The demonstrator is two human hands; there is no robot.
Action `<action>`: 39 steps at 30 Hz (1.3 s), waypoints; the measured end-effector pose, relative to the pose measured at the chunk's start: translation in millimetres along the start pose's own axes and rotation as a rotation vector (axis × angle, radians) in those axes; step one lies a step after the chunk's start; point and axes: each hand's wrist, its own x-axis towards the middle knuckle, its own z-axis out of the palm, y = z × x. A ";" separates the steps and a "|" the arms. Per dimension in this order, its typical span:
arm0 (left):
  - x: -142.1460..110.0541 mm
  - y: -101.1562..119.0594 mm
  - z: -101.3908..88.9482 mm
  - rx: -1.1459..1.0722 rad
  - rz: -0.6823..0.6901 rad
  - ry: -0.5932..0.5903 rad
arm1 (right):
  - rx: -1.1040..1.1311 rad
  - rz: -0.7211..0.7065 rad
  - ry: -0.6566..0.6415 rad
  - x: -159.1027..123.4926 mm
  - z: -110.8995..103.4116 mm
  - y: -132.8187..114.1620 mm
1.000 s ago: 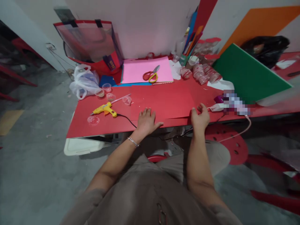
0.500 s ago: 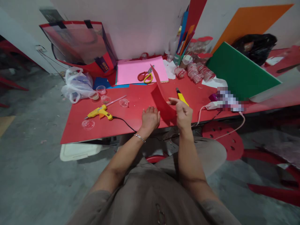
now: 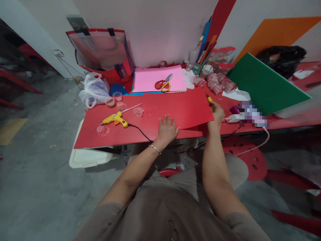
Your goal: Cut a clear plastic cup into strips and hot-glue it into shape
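A red sheet (image 3: pixel 193 108) lies on the red table, its right end slightly lifted beside my right hand. My left hand (image 3: pixel 167 130) rests palm down at the sheet's lower left, fingers spread and flat. Past the sheet's right edge, my right hand (image 3: pixel 217 114) is closed around a yellow utility knife (image 3: pixel 210 99), of which only the front part shows. Behind the sheet, scissors (image 3: pixel 164 83) with one red and one yellow handle lie on pink sheets (image 3: pixel 145 78).
At left lie a yellow glue gun (image 3: pixel 116 118), its cord running beside my left hand, and clear plastic cups (image 3: pixel 138 111). A white plastic bag (image 3: pixel 94 88) stands behind. Stacked clear cups (image 3: pixel 215 83), a green board (image 3: pixel 265 82) and a partly blurred object (image 3: pixel 250 112) are at right.
The red sheet, earlier held up and bent, has come down flat. My right hand has moved right from the sheet to the utility knife and closed on it. The view has shifted a little.
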 end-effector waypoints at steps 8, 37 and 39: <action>1.2 -0.7 1.9 -0.078 0.023 0.021 | -0.020 -0.120 0.225 -32.6 1.0 -46.4; -175.5 -132.7 -72.6 -0.881 -0.502 0.507 | 0.252 -0.594 -0.583 -180.0 133.1 -237.5; -183.7 -158.3 -71.2 -0.542 -0.554 0.716 | 0.134 -0.636 -0.647 -193.1 151.1 -262.7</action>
